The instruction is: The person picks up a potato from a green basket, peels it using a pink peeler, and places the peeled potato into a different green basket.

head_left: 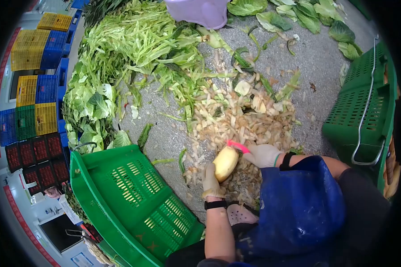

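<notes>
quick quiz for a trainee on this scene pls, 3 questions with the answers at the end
1. Multiple choice: what is the left hand holding?
a) a cabbage leaf
b) a pale yellow vegetable
c) a knife

2. True or false: the right hand is gripping a pink tool.

3. Fill in the blank: the crate beside the left forearm is coloured ____.

Key: 1 b; 2 true; 3 green
</notes>
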A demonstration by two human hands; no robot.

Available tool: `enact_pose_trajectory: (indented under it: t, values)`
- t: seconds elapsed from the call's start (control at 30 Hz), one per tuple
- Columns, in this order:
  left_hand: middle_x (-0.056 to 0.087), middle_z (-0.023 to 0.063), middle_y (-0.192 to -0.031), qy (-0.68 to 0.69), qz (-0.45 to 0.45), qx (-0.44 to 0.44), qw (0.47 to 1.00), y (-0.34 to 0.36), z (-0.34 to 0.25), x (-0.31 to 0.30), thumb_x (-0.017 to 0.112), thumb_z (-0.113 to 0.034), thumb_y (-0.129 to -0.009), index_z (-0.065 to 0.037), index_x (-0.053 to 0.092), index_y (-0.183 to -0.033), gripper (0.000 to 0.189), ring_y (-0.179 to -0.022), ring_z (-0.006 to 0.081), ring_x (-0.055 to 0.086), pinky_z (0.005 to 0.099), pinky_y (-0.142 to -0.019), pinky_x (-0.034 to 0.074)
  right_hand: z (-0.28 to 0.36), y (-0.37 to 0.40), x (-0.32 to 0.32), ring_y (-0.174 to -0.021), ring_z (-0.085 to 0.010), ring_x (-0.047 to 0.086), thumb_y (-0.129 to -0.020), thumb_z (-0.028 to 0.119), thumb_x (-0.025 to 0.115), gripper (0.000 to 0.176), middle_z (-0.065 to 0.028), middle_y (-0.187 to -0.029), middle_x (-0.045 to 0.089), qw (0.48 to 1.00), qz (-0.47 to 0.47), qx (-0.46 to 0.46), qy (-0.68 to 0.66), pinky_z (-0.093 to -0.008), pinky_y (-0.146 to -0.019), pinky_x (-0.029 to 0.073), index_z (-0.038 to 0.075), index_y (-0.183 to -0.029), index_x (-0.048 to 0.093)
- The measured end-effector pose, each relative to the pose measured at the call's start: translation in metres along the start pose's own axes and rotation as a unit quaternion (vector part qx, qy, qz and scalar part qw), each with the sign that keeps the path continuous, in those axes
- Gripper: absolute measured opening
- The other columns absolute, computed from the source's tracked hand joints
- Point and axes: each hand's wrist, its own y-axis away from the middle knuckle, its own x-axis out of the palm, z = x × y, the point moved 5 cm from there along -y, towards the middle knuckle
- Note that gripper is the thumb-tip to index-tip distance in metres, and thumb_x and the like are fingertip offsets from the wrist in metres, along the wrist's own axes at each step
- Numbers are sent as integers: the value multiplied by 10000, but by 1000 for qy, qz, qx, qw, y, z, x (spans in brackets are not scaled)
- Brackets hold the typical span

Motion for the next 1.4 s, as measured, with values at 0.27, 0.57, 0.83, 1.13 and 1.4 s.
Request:
enact_pose_trajectory:
  t: [0.27,0.57,0.83,1.13,1.4]
  values:
    - [615,145,-1114,97,54,-117,987,-5,18,1,476,-402,-921,-80,501,-1213,435,-971,313,633,510,-731,570,7,-6,21,-823,-395,640,-950,419,419,436,-220,-895,666,1000,7,-13,-22,-477,-740,490,37,-1010,623]
    - [612,137,-1163,86,33,-89,992,-9,35,3,424,-468,-926,-83,532,-1230,502,-1032,324,615,518,-784,550,-12,-17,20,-868,-407,632,-942,421,417,473,-232,-922,660,999,20,11,-43,-487,-783,479,-1,-1008,620]
    - [606,149,-1180,91,69,-52,992,-11,44,-1,415,-467,-928,-69,520,-1251,523,-1038,332,614,516,-782,550,-8,-15,14,-927,-404,625,-939,429,390,502,-265,-956,645,995,65,22,-66,-472,-824,471,-14,-1001,617]
    - [587,140,-1162,190,50,-118,973,3,36,17,439,-441,-916,-79,531,-1225,485,-1065,343,579,534,-810,546,6,7,23,-889,-416,629,-949,441,398,473,-250,-925,650,998,-5,45,-47,-500,-788,478,18,-1016,598]
    - [596,141,-1147,228,30,-127,965,8,47,20,426,-431,-912,-84,542,-1223,480,-1050,347,590,496,-760,570,22,7,13,-892,-399,635,-944,441,405,497,-237,-925,661,998,28,21,-52,-496,-786,487,-10,-1060,579]
